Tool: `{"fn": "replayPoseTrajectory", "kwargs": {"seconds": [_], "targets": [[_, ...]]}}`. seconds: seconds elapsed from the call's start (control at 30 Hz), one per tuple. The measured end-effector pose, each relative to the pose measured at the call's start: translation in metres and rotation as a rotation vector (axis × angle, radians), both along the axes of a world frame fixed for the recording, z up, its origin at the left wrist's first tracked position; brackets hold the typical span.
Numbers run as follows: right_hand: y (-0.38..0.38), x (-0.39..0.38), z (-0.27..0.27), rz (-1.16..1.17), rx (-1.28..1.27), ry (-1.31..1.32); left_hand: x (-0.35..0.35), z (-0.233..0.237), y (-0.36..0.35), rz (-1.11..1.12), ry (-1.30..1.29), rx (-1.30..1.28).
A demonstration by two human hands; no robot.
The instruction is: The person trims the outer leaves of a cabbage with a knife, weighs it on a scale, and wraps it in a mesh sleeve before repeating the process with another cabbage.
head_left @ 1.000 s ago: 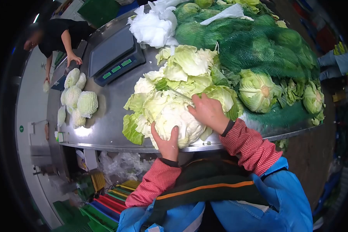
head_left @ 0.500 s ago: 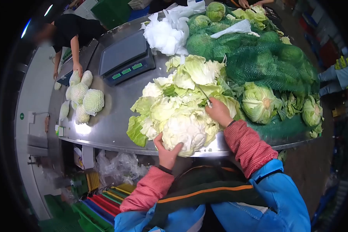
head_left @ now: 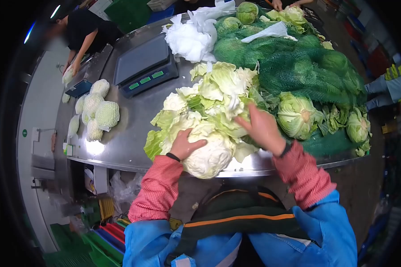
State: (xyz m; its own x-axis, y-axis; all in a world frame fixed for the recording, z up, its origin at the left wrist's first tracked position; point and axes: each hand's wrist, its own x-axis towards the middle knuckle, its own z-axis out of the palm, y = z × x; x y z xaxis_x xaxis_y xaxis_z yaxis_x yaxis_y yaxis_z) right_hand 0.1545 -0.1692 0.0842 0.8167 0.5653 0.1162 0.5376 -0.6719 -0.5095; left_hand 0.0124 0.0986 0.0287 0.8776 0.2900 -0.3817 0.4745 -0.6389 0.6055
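A pale, trimmed cabbage head [head_left: 209,160] sits at the table's front edge. My left hand [head_left: 186,146] grips it from the upper left, thumb stretched across its top and fingers partly hidden behind it. To the right, my right hand [head_left: 263,129] is raised over the leaves, smeared by motion; whether a knife is in it does not show. Behind the head lies a heap of loose cabbage leaves [head_left: 223,86]. An untrimmed green cabbage [head_left: 297,116] stands right of my right hand, its stem end facing me.
Green net sacks of cabbages [head_left: 303,71] fill the back right. A digital scale [head_left: 142,64] and white bags [head_left: 191,40] stand behind the leaves. Net-wrapped produce [head_left: 107,115] sits at left, near a co-worker [head_left: 91,33]. Coloured crates [head_left: 109,238] are below.
My left hand has shifted up the cabbage's left side. My right hand has swung up and right; the knife visible in it before no longer shows. The co-worker has lifted a net-wrapped piece away.
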Motion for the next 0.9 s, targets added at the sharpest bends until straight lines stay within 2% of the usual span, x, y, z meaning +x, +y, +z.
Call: {"fn": "replayPoseTrajectory", "kwargs": {"seconds": [0.03, 0.1, 0.13, 0.17, 0.23, 0.27, 0.33, 0.37, 0.4, 0.5, 0.53, 0.63, 0.77, 0.9], "targets": [[-0.010, -0.022, -0.006, -0.016, -0.032, 0.279, -0.002, -0.001, 0.009, 0.041, 0.018, -0.199], [-0.024, -0.064, -0.057, -0.012, 0.209, 0.538, -0.007, -0.002, 0.019, 0.131, 0.057, -0.598], [-0.023, -0.086, -0.069, -0.098, 0.214, 0.612, -0.008, -0.003, 0.016, 0.131, 0.040, -0.589], [-0.015, -0.095, -0.084, -0.121, 0.331, 0.980, -0.006, -0.002, 0.011, 0.125, 0.020, -0.576], [0.004, -0.100, -0.082, -0.171, 0.375, 1.141, -0.006, 0.000, 0.004, 0.117, -0.013, -0.546], [0.005, -0.095, -0.086, -0.143, 0.387, 1.046, -0.012, -0.012, 0.006, 0.131, -0.063, -0.587], [0.009, -0.078, -0.097, -0.103, 0.416, 0.853, -0.017, 0.020, -0.008, 0.167, -0.190, -0.657], [0.012, -0.066, -0.083, -0.067, 0.440, 0.673, -0.020, 0.033, -0.018, 0.190, -0.249, -0.697], [0.017, -0.049, -0.071, -0.015, 0.424, 0.650, -0.021, 0.036, -0.029, 0.189, -0.359, -0.712], [0.033, -0.010, -0.072, 0.085, 0.390, 0.466, -0.017, -0.003, -0.040, 0.248, -0.471, -0.236], [0.035, -0.004, -0.071, 0.100, 0.384, 0.382, -0.007, -0.013, -0.041, 0.394, -0.451, -0.254], [0.013, -0.017, -0.048, 0.077, 0.284, 0.179, 0.007, -0.003, -0.040, 0.643, -0.410, -0.666], [-0.010, -0.060, -0.041, 0.140, 0.023, -0.078, 0.015, -0.025, -0.036, 0.708, -0.440, -0.551], [0.001, -0.061, -0.066, 0.077, -0.116, -0.162, 0.022, -0.012, -0.039, 0.691, -0.428, -0.641]]}}
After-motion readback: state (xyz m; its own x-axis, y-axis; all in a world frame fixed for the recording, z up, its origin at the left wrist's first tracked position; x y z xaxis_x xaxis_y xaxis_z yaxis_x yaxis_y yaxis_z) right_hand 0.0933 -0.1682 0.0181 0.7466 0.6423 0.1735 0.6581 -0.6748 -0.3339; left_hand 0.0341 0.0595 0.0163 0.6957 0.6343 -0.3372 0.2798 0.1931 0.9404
